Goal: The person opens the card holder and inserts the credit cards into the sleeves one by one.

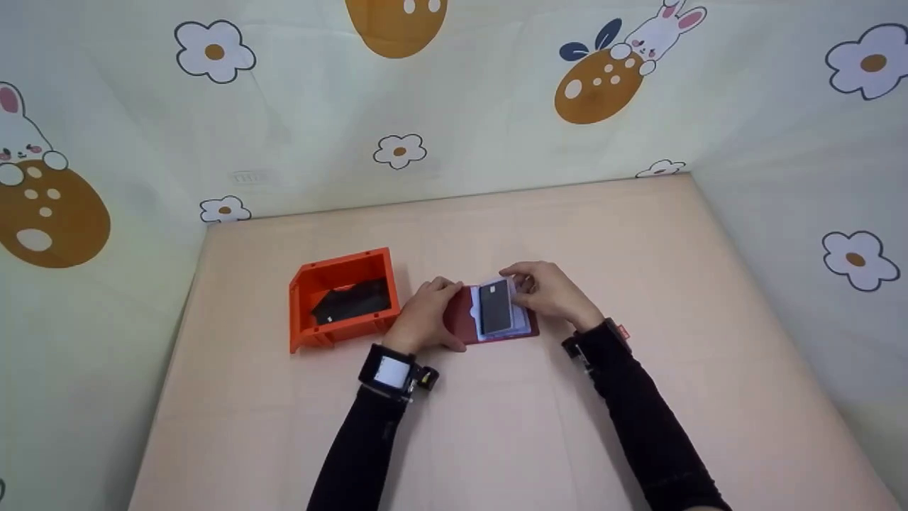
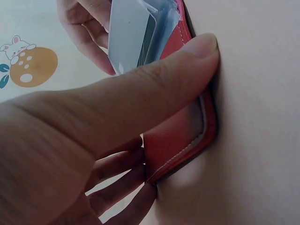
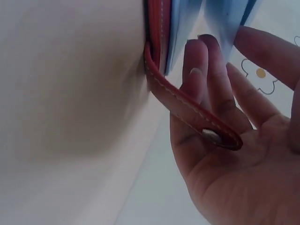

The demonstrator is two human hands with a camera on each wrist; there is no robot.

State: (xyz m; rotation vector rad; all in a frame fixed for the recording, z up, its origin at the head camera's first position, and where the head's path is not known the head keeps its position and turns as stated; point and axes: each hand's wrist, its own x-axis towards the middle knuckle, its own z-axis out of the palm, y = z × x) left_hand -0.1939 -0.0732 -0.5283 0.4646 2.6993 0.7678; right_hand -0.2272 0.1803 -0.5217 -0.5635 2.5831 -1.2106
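Observation:
A red card holder [image 1: 462, 323] with white stitching lies spread open on the table, its clear plastic sleeves [image 2: 129, 35] showing. A dark card [image 1: 496, 309] is in the raised sleeve. My left hand [image 1: 423, 316] grips the red cover at the left, thumb across the near edge and fingers along the far edge. At the other side my right hand [image 1: 557, 294] pinches a lifted sleeve between thumb and fingers. In the right wrist view a red strap [image 3: 187, 110] with a metal snap sticks out from the holder toward the right palm.
Left of the card holder stands an orange bin [image 1: 355, 331], close to my left hand. Dark flat items [image 1: 352, 301] lie inside it. A pale cloth covers the table [image 1: 482, 426], and patterned curtains [image 1: 305, 121] hang behind and along the sides.

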